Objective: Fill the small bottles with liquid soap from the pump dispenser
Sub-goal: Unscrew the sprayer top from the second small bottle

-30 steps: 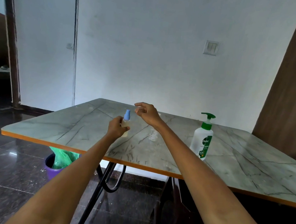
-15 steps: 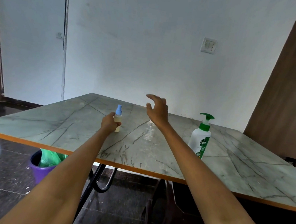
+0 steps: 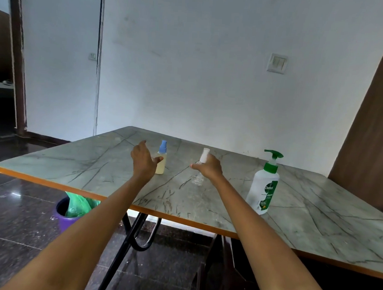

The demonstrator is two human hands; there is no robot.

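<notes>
The person leans over the grey marble-patterned table with the orange edge [image 3: 74,161], both arms stretched forward. The small bottle with the pale blue spray cap and cream-coloured contents [image 3: 161,160] stands upright toward the far middle of the top; the left hand [image 3: 143,162] is beside it with fingers loosened and spread, the thumb touching or just short of its side, gripping nothing. The right hand [image 3: 208,168] is curled around the small clear plastic bottle with the white cap [image 3: 201,165], which stands to the right of the first, its cap poking above the knuckles. From here I cannot be sure how firm that grip is, since the hand hides most of the bottle. The white pump dispenser with the green head and green label [image 3: 264,185] stands upright further right, near the front edge, apart from both hands.

The blue-capped bottle looks filled, so the clear one seems next. It is light and tips easily, so I would hold it low on the body, bring it close to the dispenser, and twist the cap off with the free hand. The narrow neck should sit right under the spout before any slow, part-way press. Soap strings and drips, so pause before drawing away.
</notes>
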